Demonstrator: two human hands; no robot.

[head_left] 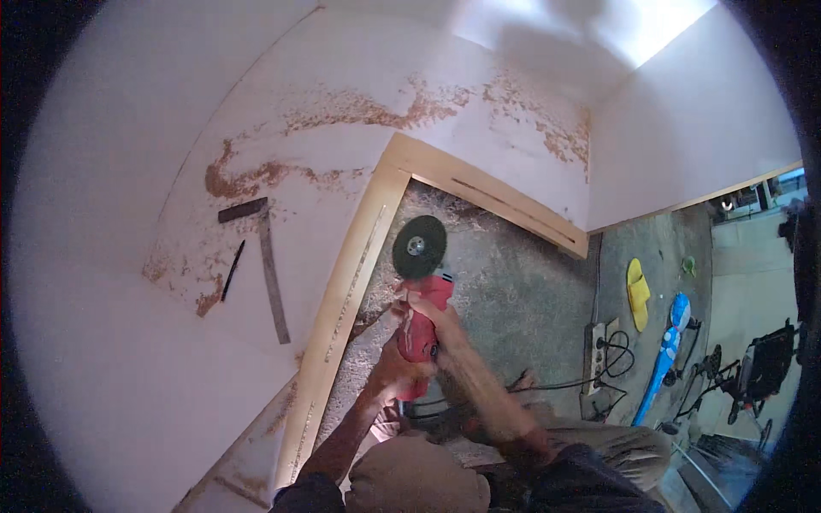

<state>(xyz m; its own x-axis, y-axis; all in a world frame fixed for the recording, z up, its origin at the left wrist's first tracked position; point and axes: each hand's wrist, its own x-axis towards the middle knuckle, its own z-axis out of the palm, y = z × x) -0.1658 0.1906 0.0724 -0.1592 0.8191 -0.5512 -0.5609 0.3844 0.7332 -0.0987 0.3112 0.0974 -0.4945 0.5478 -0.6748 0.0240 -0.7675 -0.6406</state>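
A red angle grinder (416, 338) with a dark round disc (420, 246) is held in both my hands, over the gap inside the corner of a white panel (342, 154). My left hand (393, 366) is closed around the rear part of its body. Further forward, my right hand (432, 313) is wrapped over the body near the head. The disc is apart from the panel's pale wooden edge (363, 244), which has a narrow slot along it. Some of my fingers are hidden behind the tool.
On the panel lie a metal try square (271, 274), a black pencil (233, 270) and scattered brown sawdust (256, 175). To the right on the concrete floor are a power strip (595, 355) with black cables, a yellow slipper (638, 295) and a long blue object (665, 355).
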